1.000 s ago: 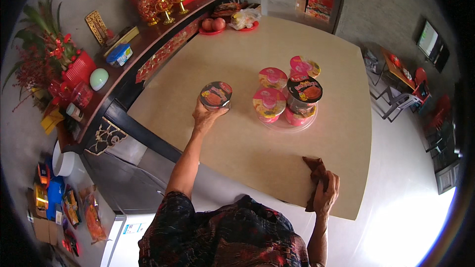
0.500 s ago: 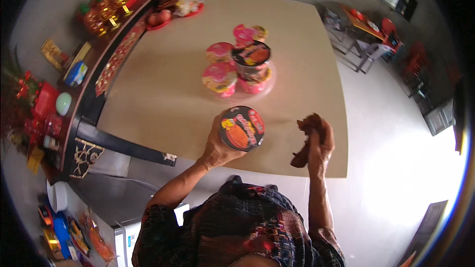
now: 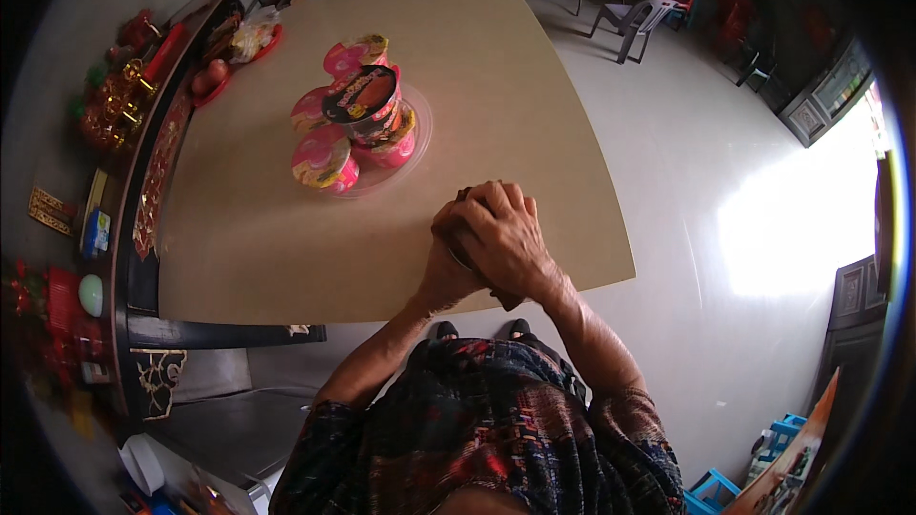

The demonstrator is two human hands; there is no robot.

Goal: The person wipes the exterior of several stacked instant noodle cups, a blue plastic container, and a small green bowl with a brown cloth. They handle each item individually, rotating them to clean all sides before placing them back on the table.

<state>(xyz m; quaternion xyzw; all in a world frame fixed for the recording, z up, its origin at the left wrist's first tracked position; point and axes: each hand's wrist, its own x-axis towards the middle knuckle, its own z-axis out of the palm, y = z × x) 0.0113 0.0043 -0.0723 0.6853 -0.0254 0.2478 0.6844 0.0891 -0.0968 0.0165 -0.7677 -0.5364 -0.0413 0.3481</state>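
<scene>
In front of me, above the table's near edge, my hands are together. My left hand point(image 3: 447, 272) is wrapped round a black instant noodle cup, now almost wholly covered by hands and cloth. Pressed over its top is my right hand point(image 3: 508, 236), with a brown cloth point(image 3: 509, 300) under the palm; a corner of the cloth hangs below. Farther off to the left, several pink noodle cups point(image 3: 321, 154) stand on a clear round tray point(image 3: 426, 138). A second black noodle cup point(image 3: 363, 95) rests on top of them.
The beige table point(image 3: 515, 86) fills the middle. Along its left runs a dark carved altar shelf point(image 3: 162, 162) with red and gold ornaments. A red plate point(image 3: 218, 86) with round fruit lies at the far left corner. A grey chair point(image 3: 632, 24) stands beyond the right edge.
My right hand has come left with the brown cloth onto the noodle cup in my left hand. The view has turned right, so the tray of cups appears farther left.
</scene>
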